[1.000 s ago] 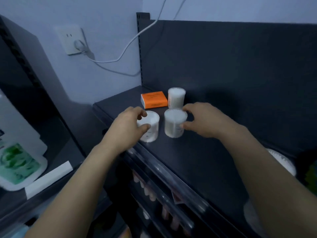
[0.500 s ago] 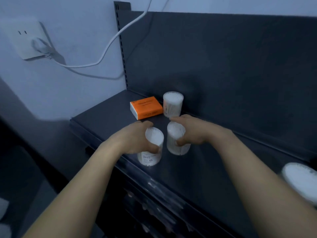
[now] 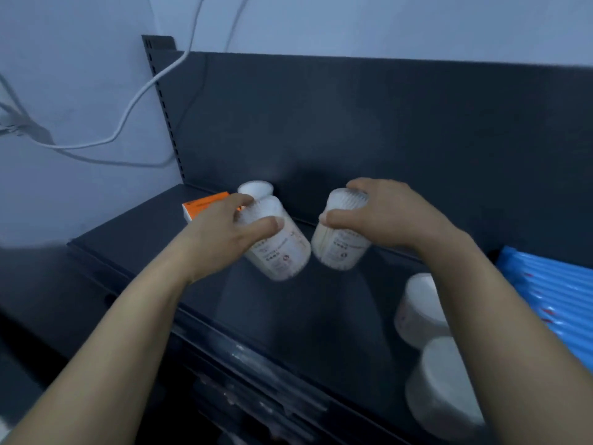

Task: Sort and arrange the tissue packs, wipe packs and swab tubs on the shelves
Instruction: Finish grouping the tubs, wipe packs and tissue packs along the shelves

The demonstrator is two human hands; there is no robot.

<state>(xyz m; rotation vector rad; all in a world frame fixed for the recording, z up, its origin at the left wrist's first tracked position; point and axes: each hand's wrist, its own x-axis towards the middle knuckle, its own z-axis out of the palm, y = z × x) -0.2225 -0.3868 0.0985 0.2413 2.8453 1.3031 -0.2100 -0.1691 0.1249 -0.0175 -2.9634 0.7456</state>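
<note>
Swab tubs (image 3: 278, 244) now off the shelf (image 3: 154, 232), tilted in both hands (image 3: 224, 232).

Half a second ago our hands gripped two swab tubs standing upright on the shelf (image 3: 154, 232) near its front edge. Now our left hand (image 3: 221, 236) and right hand (image 3: 382, 216) have lifted the left tub (image 3: 279, 248) and right tub (image 3: 340, 248) clear of it, bottoms tilted inward, almost touching.

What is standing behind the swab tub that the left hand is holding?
Behind the left hand's swab tub stands another swab tub by the back panel; only its top shows. An orange box lies beside it, partly covered by the left hand.
</note>
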